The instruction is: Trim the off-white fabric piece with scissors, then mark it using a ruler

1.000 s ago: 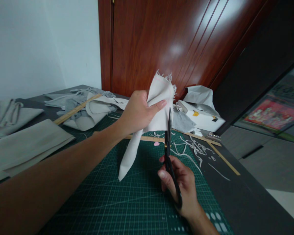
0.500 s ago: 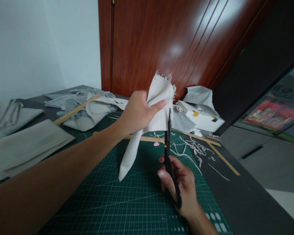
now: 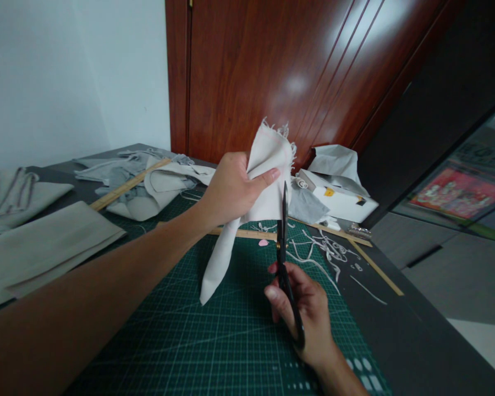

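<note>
Scissors (image 3: 281, 254) barely shifted; right hand (image 3: 310, 311) grips them, left hand (image 3: 231, 188) pinches pale cloth (image 3: 267, 202).

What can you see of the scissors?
The scissors look black and metal, with brassy spots at the pivot and a looped handle. The right hand holds them above the green mat, tips toward the view's top. One blade shows in front of the pale cloth, near its right edge; the other is mostly hidden, so how wide they open is unclear.

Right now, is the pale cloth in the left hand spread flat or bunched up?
Bunched up: the frayed cloth creases in the left hand, and a narrow part hangs below it.
</note>
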Action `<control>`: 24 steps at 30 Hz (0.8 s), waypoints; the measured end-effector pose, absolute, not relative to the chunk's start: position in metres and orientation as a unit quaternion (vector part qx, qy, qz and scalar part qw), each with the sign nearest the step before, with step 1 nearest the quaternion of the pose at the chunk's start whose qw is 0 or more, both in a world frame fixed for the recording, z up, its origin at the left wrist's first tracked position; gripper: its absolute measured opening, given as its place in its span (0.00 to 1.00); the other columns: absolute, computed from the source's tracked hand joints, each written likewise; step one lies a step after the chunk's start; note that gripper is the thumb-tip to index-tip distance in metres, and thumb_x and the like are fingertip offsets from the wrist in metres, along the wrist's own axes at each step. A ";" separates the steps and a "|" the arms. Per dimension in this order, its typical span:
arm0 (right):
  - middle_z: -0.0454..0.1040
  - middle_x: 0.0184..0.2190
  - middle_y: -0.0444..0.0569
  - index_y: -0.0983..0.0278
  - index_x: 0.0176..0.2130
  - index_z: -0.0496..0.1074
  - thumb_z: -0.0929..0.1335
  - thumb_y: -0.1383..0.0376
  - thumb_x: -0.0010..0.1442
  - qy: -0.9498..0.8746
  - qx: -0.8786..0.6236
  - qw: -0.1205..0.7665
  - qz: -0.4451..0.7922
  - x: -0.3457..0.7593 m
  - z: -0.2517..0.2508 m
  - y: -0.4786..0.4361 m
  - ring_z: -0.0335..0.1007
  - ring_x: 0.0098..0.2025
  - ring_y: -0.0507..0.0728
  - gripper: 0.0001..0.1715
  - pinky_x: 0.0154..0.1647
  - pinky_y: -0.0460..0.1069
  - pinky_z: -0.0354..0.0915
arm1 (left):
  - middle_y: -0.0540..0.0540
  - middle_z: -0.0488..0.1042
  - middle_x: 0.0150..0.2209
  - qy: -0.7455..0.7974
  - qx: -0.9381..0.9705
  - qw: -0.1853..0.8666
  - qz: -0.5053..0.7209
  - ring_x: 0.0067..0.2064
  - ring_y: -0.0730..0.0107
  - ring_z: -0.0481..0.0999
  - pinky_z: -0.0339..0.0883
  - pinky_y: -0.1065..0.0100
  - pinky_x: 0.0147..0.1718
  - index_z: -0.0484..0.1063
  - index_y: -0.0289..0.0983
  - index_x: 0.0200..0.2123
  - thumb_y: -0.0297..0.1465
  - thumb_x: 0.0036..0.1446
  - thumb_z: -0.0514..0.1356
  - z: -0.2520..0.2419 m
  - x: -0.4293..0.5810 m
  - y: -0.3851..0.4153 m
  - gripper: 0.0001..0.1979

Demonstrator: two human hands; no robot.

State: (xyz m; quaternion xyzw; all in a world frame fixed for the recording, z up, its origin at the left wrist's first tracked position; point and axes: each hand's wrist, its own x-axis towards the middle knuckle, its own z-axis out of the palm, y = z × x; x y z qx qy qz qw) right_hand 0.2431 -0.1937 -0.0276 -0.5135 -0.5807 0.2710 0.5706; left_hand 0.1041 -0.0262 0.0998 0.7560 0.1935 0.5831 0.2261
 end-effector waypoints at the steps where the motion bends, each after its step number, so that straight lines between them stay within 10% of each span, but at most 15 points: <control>1: 0.70 0.23 0.37 0.61 0.46 0.76 0.77 0.54 0.65 -0.582 -0.513 0.571 0.269 0.243 -0.028 -0.194 0.64 0.19 0.49 0.17 0.20 0.44 0.60 | 0.48 0.78 0.27 0.192 0.756 0.227 0.583 0.29 0.66 0.75 0.68 0.66 0.32 0.76 0.35 0.28 0.35 0.62 0.69 0.100 0.104 -0.026 0.12; 24: 0.69 0.24 0.37 0.61 0.46 0.76 0.77 0.53 0.65 -0.579 -0.523 0.563 0.273 0.244 -0.027 -0.193 0.63 0.20 0.50 0.17 0.19 0.45 0.61 | 0.47 0.78 0.28 0.204 0.761 0.216 0.577 0.31 0.64 0.76 0.70 0.64 0.35 0.77 0.35 0.29 0.38 0.63 0.68 0.102 0.103 -0.027 0.13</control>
